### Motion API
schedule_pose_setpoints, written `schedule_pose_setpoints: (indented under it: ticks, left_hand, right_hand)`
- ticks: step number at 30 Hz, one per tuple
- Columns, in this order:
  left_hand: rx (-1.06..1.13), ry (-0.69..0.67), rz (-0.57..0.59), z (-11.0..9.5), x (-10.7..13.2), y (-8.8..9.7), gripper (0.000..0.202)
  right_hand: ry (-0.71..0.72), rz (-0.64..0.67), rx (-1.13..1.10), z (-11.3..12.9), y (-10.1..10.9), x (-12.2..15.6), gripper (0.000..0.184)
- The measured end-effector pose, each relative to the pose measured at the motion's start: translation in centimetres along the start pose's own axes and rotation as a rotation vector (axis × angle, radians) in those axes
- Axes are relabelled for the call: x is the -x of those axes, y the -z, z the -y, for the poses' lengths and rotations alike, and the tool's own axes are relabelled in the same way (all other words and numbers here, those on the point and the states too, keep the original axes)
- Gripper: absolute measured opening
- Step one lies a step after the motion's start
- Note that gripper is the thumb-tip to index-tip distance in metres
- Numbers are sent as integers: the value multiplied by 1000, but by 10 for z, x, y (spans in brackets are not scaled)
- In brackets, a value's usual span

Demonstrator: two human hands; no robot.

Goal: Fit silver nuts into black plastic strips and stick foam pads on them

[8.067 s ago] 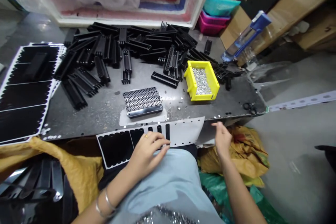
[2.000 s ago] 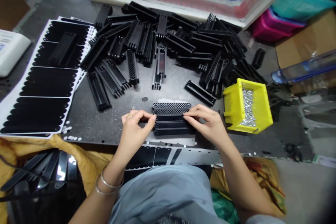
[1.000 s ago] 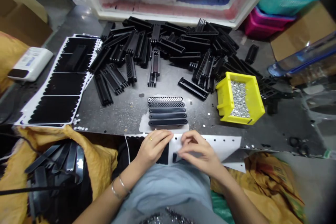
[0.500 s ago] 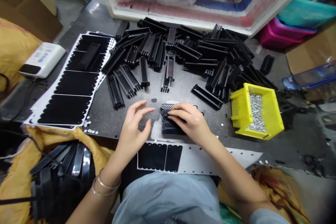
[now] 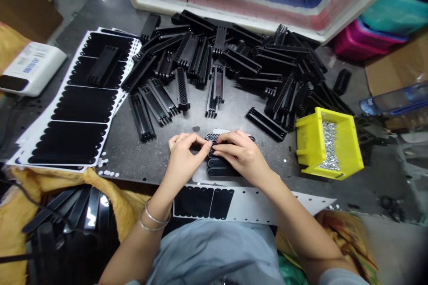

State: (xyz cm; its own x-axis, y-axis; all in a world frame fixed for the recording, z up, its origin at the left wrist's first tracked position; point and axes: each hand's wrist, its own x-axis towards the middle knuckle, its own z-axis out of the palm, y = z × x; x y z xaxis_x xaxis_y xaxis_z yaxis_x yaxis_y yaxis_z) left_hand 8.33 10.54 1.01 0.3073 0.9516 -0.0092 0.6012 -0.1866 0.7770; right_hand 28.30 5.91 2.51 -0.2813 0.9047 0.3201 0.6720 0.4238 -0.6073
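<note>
A row of black plastic strips [image 5: 223,172] lies side by side at the centre of the frame, just below the middle, on a scrap of white paper [image 5: 200,179], and the upper strip shows a mesh of small holes [image 5: 213,137]. The left hand [image 5: 183,158] is curled, with its thumb and forefinger drawn together at the left end of the upper strips. The right hand [image 5: 242,153] lies over the same strips from the other side, its fingers [image 5: 227,141] bent and bearing down on them; whether it grips or only presses, the view does not settle. The hands nearly meet over the row and hide most of its upper part. The step in hand looks like close finger work on these upper strips, and the next move seems to call for a steady hold there, so that the strips below are not knocked out of line. Just below the hands lies a white sheet [image 5: 254,205] with die-cut black pads [image 5: 202,201]. More padded sheets [image 5: 73,111] are stacked at the left of the grey worktop [image 5: 113,158], a heap of black plastic parts [image 5: 217,67] fills the upper middle, and a yellow bin [image 5: 310,142] of small silver pieces [image 5: 330,147] stands at the right.
</note>
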Motion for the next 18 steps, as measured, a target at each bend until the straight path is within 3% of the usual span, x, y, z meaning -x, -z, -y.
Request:
schedule_pose_setpoints:
  ticks: [3, 7, 14, 18]
  left_hand:
    - [1, 4, 19, 1, -2, 1, 18]
    - [6, -41, -14, 5, -2, -1, 21]
    - [-56, -97, -19, 11, -6, 0, 28]
    - [-151, -191, -95, -1, 10, 9, 20]
  right_hand:
    - [-123, 13, -14, -7, 24, 15, 18]
    - [-285, -89, -150, -23, 45, 36, 12]
    - [-196, -105, -159, -38, 39, 41, 13]
    - [-167, -274, 62, -11, 42, 53, 22]
